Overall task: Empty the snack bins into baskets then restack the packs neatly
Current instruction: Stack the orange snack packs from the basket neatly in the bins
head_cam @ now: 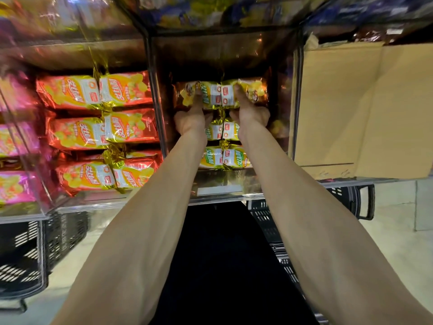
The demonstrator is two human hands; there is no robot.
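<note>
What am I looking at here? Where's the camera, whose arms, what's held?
No machine here: a person works with bare hands. The single picture comes from a camera worn on their head, looking forward and down, so both arms reach away from you. The left hand and right hand grip the back packs in a clear bin, thumbs on top. Two more rows of packs lie nearer in it. The bin to the left holds red packs, and a cardboard box sits to the right. Black baskets stand on the floor below.
</note>
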